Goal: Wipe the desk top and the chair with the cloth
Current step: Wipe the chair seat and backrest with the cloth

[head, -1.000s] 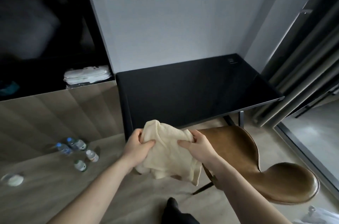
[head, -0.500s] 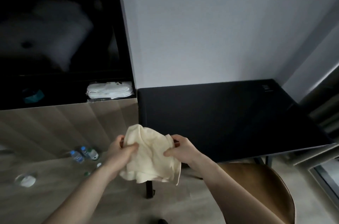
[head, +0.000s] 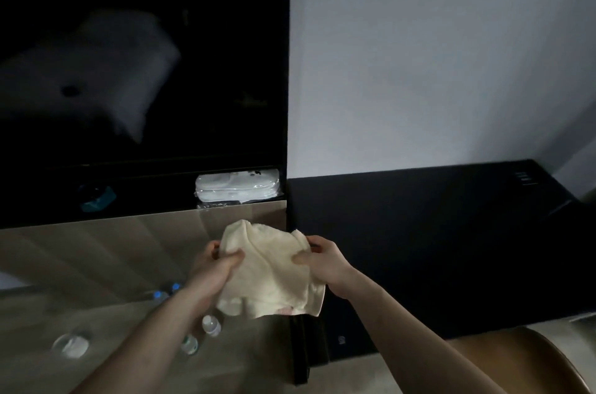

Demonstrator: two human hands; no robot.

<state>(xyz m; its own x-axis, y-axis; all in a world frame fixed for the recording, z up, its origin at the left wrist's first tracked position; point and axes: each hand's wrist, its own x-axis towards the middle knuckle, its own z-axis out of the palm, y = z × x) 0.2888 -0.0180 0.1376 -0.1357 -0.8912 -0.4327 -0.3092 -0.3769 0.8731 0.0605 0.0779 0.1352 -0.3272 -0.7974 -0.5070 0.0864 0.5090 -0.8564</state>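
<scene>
Both hands hold the cloth (head: pixel 271 267) up in the air at lower centre of the frame, in front of the left end of the desk (head: pixel 435 248). The left hand (head: pixel 214 267) grips the cloth's left edge, thumb curled over the front and fingers tucked behind. The right hand (head: pixel 322 259) pinches the right edge, thumb on the front, fingers wrapped round the back. The cloth is cream, crumpled, and hangs down between the two hands, its lower hem loose.

The desk is black and fills the right middle of the frame, its top against the pale wall (head: pixel 435 55). The cloth does not touch it. The chair (head: pixel 522 358), brown, shows only in part at the lower right corner, below the desk's front edge.

At left, a dark shelf unit (head: pixel 145 71) holds a white wrapped pack (head: pixel 237 185) just left of the desk. Below it, small bottles (head: pixel 211 324) stand on the wooden floor at lower left.
</scene>
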